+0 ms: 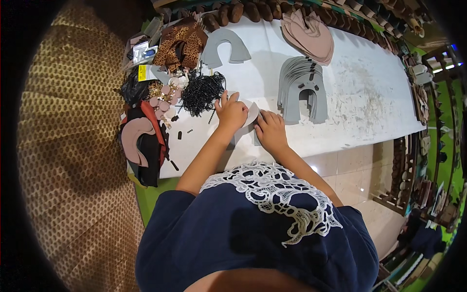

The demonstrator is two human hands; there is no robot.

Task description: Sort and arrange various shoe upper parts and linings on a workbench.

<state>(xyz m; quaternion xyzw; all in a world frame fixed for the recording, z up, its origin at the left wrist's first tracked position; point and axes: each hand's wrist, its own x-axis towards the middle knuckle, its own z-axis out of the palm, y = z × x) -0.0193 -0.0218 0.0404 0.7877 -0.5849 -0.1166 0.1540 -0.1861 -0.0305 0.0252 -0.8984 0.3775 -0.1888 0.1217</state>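
Both hands meet over one grey shoe-upper piece (252, 114) at the near edge of the table, its pale side curled up between them. My left hand (230, 113) grips its left part, with the outer fingers raised. My right hand (271, 131) presses its fingers together on the other side, by a small dark bit that I cannot make out clearly. Beyond my left hand lies a heap of black beaded strips (200, 92). To the right stands a fanned stack of grey U-shaped uppers (291, 90), with small black pieces on top.
More grey uppers (224, 44), leopard-print pieces (181, 44) and pink uppers (311, 39) lie along the far side. Gold and pink trims (164, 97) and a pink curved piece (134, 141) sit at left. Brown shoe lasts (236, 12) line the back; racks (404, 170) stand right.
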